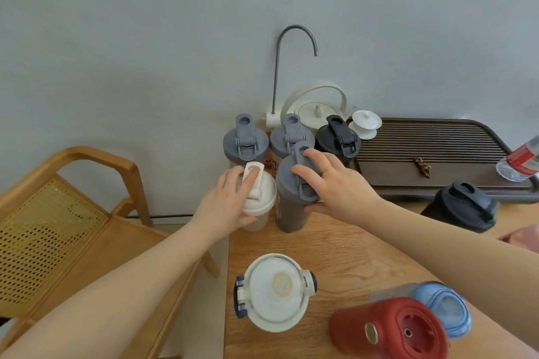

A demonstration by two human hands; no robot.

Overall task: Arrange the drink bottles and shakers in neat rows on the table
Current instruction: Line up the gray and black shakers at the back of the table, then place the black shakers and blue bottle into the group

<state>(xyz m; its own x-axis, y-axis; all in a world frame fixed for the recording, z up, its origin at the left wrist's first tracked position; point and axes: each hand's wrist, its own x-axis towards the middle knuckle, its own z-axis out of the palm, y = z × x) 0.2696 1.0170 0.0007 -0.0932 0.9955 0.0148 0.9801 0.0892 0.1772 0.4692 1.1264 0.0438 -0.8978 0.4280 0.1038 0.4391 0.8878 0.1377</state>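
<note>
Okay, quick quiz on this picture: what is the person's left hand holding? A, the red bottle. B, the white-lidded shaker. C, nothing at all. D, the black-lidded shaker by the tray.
B: the left hand is wrapped over the lid of the white-lidded shaker, while the right hand grips the grey shaker beside it.
</note>
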